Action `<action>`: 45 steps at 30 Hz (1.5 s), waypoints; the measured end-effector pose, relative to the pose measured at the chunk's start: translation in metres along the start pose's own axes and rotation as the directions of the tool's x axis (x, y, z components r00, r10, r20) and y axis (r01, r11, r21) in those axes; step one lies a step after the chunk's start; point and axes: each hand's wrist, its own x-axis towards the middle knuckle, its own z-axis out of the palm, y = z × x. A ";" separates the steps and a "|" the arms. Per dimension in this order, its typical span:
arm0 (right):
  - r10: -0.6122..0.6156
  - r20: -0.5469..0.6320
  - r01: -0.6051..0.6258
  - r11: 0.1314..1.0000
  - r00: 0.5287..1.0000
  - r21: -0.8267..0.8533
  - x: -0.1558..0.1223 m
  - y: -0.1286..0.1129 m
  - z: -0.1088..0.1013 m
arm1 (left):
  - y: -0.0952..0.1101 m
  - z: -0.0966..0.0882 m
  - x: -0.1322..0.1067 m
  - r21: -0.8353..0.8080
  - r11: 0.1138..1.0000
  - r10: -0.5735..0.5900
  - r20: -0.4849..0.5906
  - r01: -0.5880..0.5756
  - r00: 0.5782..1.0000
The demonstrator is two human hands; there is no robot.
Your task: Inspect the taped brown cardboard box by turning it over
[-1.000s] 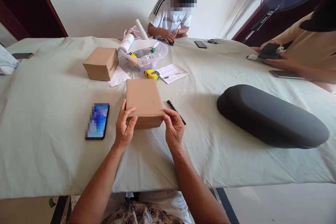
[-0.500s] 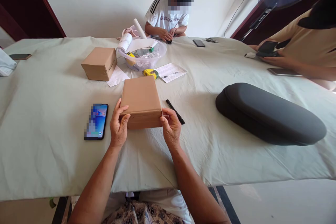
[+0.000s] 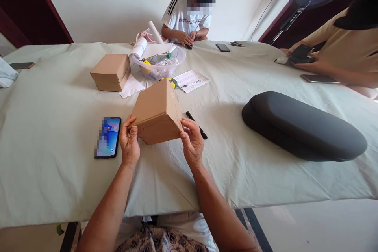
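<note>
A brown cardboard box (image 3: 152, 106) is between my two hands, tilted toward the left with its right side face showing. My left hand (image 3: 129, 141) grips its left edge, thumb on the near side. At the lower right corner, my right hand (image 3: 192, 136) holds the box between thumb and fingers. Just right of the box lies a black pen (image 3: 197, 125), partly behind my right fingers. A smartphone (image 3: 108, 138) with a lit screen rests left of my left hand. Behind the box a yellow tape measure (image 3: 173, 82) is partly hidden.
A second cardboard box (image 3: 110, 72) stands beside a clear plastic basin (image 3: 181, 61) of bottles and rolls. A written sheet (image 3: 193, 80) lies near it. On the right is a long dark case (image 3: 301, 126). One person (image 3: 187, 19) sits opposite, another (image 3: 339, 51) at right.
The box has been tilted and turned in my hands: its left side is lower and its right side face now shows. My left hand has moved slightly left and down.
</note>
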 end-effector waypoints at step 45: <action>-0.119 0.328 0.155 0.984 0.937 -0.087 -0.007 0.011 0.008 | 0.000 0.024 -0.010 -0.531 0.731 -0.444 0.107 0.429 0.889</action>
